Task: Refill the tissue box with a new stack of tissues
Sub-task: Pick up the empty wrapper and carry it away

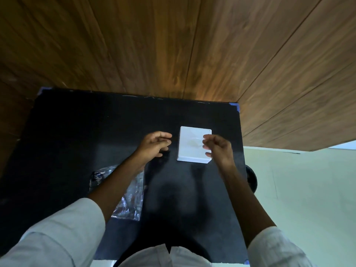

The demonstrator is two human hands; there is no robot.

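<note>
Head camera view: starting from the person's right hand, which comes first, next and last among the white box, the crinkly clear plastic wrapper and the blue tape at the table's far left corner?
From the right hand:
1. White box, right beside it, at its fingertips.
2. Clear plastic wrapper, nearer the person, under the left forearm.
3. Blue tape, far left corner of the black table.

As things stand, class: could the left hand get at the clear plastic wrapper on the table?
Probably yes. The clear plastic wrapper lies under the left forearm, nothing on top of it; the left hand is empty, so it need only draw back.
</note>
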